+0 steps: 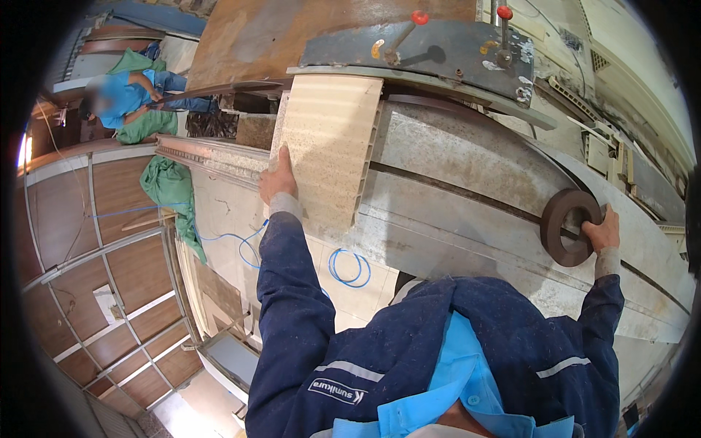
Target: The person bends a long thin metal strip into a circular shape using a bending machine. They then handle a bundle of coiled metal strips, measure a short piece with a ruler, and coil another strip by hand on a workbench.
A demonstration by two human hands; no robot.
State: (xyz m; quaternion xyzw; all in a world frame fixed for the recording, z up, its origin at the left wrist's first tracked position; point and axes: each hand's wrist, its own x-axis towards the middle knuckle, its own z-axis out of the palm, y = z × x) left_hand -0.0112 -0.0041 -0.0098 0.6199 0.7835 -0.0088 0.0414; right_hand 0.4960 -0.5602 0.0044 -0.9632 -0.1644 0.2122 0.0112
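Note:
My left hand [280, 179] grips the left edge of a pale ribbed panel [328, 139], one digit stretched along its top and the others curled at the edge. The panel lies across a grey metal machine bed [445, 197], its far end at a long guide rail [423, 86]. Hollow cells show along its right edge. Farther right, my right hand [602, 232] is closed on a roll of brown edge banding [558, 241], with a digit in its centre hole. A strip of the banding runs from the roll along the rail toward the panel.
Two red-knobbed levers [419, 17] rise from a dark metal housing [453, 55] beyond the rail. A blue hose [349, 268] lies coiled on the floor. Green cloth [168, 190] hangs at the left. A co-worker in blue [124, 98] is at the far left.

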